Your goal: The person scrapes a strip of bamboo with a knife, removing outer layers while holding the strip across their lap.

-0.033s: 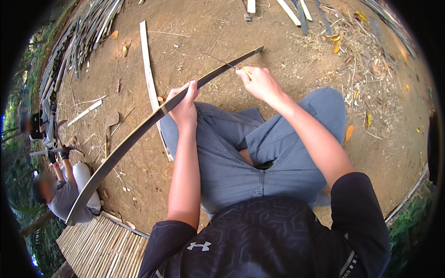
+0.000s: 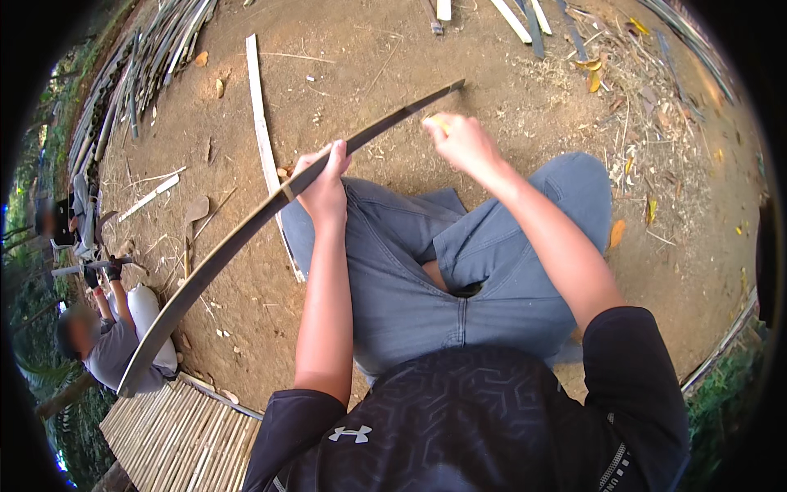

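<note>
My left hand [image 2: 325, 187] is closed around the middle of a long, curved split bamboo strip [image 2: 215, 261], thumb on top. The strip runs from the lower left to a narrow tip at the upper right, dark on its broad side with a paler edge. My right hand [image 2: 467, 149] is closed on the yellow handle [image 2: 440, 123] of a knife, just below the strip's far end and apart from it. The knife's blade is smeared by motion and cannot be made out.
A pale flat slat [image 2: 261, 111] lies on the dirt beyond my left knee, near a hoe-like tool [image 2: 195, 211]. Bamboo strips [image 2: 135, 78] are piled at upper left. Two people sit at left, one gloved [image 2: 115, 266], by a bamboo-slat platform [image 2: 176, 435]. Shavings and leaves lie right.
The thin knife blade, earlier seen crossing the strip near its far end, is now blurred from sight. My right hand has shifted slightly; my left hand keeps its grip.
</note>
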`<state>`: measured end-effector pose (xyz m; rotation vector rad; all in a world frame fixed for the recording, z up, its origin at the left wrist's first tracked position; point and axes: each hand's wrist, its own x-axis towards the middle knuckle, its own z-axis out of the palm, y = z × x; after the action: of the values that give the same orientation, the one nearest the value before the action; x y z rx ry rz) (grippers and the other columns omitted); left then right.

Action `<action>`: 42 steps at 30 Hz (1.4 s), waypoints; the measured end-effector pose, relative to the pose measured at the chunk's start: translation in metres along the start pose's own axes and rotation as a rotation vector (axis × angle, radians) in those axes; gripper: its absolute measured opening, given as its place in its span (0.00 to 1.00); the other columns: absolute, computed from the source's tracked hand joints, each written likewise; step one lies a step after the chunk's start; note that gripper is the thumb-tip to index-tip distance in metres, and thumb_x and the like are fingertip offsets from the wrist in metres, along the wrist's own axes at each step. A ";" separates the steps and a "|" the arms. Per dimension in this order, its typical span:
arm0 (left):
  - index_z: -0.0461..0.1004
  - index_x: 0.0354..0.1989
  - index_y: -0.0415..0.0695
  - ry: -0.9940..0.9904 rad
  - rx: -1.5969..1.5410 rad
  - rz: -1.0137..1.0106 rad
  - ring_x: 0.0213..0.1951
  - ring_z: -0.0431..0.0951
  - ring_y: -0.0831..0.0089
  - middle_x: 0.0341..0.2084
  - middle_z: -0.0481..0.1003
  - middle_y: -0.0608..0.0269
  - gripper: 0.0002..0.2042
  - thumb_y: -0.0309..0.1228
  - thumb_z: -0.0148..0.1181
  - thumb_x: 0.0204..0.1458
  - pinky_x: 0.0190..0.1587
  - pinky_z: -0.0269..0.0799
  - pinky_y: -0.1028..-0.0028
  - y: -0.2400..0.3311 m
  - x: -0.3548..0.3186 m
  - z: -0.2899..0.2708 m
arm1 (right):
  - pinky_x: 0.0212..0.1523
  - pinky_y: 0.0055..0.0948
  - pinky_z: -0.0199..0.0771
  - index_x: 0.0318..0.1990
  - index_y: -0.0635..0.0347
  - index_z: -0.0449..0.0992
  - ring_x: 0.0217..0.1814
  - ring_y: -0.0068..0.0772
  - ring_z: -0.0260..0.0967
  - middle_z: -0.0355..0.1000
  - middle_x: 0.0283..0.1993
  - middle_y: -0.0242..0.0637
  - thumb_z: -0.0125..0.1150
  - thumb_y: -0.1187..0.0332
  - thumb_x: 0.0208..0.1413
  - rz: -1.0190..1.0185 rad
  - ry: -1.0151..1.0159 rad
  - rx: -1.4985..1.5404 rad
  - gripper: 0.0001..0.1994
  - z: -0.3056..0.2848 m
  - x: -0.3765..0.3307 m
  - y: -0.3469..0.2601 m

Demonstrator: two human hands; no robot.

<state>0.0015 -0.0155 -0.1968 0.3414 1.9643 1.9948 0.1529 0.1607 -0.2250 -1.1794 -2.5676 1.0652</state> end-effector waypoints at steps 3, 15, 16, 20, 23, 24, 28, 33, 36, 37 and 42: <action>0.72 0.32 0.33 0.016 -0.067 0.026 0.33 0.81 0.71 0.31 0.78 0.52 0.11 0.26 0.69 0.52 0.38 0.82 0.75 0.000 0.009 0.006 | 0.36 0.48 0.77 0.37 0.59 0.79 0.33 0.50 0.78 0.79 0.31 0.46 0.48 0.53 0.66 0.118 0.043 0.009 0.20 -0.005 0.024 0.019; 0.73 0.32 0.32 -0.030 0.002 -0.010 0.34 0.80 0.71 0.32 0.78 0.53 0.12 0.28 0.70 0.52 0.40 0.81 0.74 -0.003 0.003 0.000 | 0.41 0.47 0.77 0.40 0.56 0.81 0.36 0.47 0.78 0.79 0.33 0.48 0.47 0.52 0.67 0.200 -0.054 -0.082 0.20 -0.008 0.028 0.043; 0.72 0.33 0.30 -0.046 -0.009 -0.010 0.36 0.80 0.69 0.34 0.77 0.51 0.13 0.27 0.69 0.53 0.42 0.83 0.72 -0.003 0.006 0.002 | 0.41 0.47 0.76 0.40 0.56 0.81 0.37 0.47 0.79 0.79 0.34 0.48 0.47 0.52 0.67 0.306 -0.089 -0.115 0.20 -0.011 0.038 0.053; 0.73 0.33 0.30 -0.034 0.051 0.040 0.34 0.81 0.71 0.33 0.77 0.53 0.12 0.27 0.69 0.53 0.40 0.82 0.74 -0.011 0.006 -0.009 | 0.40 0.50 0.76 0.38 0.55 0.82 0.39 0.56 0.78 0.79 0.36 0.51 0.50 0.54 0.65 -0.003 0.001 0.056 0.18 0.006 0.015 0.018; 0.74 0.29 0.36 -0.024 -0.017 0.025 0.28 0.79 0.79 0.25 0.79 0.58 0.10 0.28 0.71 0.52 0.35 0.74 0.80 -0.001 0.007 0.005 | 0.46 0.46 0.74 0.42 0.61 0.80 0.43 0.56 0.77 0.78 0.37 0.55 0.50 0.53 0.65 0.288 -0.071 -0.022 0.20 -0.009 0.043 0.058; 0.74 0.29 0.36 -0.024 0.011 0.040 0.28 0.79 0.79 0.25 0.79 0.59 0.10 0.28 0.70 0.52 0.35 0.74 0.80 -0.003 0.007 0.003 | 0.45 0.46 0.74 0.40 0.62 0.80 0.42 0.55 0.77 0.78 0.36 0.55 0.50 0.53 0.65 0.357 -0.072 -0.066 0.20 -0.010 0.051 0.059; 0.76 0.29 0.37 0.002 0.012 0.077 0.28 0.79 0.79 0.24 0.79 0.60 0.10 0.29 0.70 0.52 0.34 0.72 0.81 -0.009 0.005 -0.003 | 0.43 0.47 0.75 0.41 0.62 0.80 0.39 0.51 0.78 0.79 0.35 0.52 0.49 0.52 0.66 0.106 -0.019 -0.026 0.21 0.004 0.034 0.032; 0.76 0.29 0.36 0.000 0.020 0.018 0.28 0.79 0.79 0.25 0.79 0.60 0.10 0.30 0.71 0.51 0.35 0.73 0.81 -0.003 0.005 -0.002 | 0.40 0.48 0.73 0.38 0.62 0.79 0.36 0.55 0.77 0.77 0.30 0.53 0.48 0.51 0.66 0.188 0.001 -0.028 0.22 0.011 0.044 0.052; 0.76 0.30 0.36 -0.004 0.051 -0.005 0.29 0.80 0.78 0.26 0.79 0.60 0.11 0.30 0.71 0.52 0.36 0.75 0.81 -0.002 0.007 -0.002 | 0.44 0.50 0.73 0.39 0.61 0.80 0.41 0.55 0.77 0.78 0.35 0.53 0.48 0.50 0.65 0.203 0.062 -0.056 0.22 0.017 0.039 0.068; 0.76 0.30 0.36 -0.012 0.025 -0.013 0.29 0.80 0.78 0.26 0.79 0.60 0.11 0.30 0.71 0.52 0.36 0.74 0.81 -0.004 0.003 0.000 | 0.48 0.51 0.73 0.41 0.58 0.80 0.45 0.55 0.77 0.78 0.38 0.53 0.48 0.49 0.65 0.327 -0.022 -0.056 0.22 0.008 0.051 0.085; 0.77 0.31 0.37 -0.012 0.093 -0.013 0.29 0.79 0.79 0.24 0.79 0.61 0.10 0.30 0.71 0.51 0.34 0.73 0.81 -0.005 0.000 -0.007 | 0.47 0.49 0.74 0.40 0.62 0.80 0.45 0.58 0.76 0.78 0.38 0.56 0.49 0.50 0.65 0.186 0.081 -0.024 0.23 0.019 0.032 0.053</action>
<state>-0.0005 -0.0217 -0.2018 0.3604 2.0506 1.8932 0.1569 0.1969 -0.2790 -1.4603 -2.4551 1.0008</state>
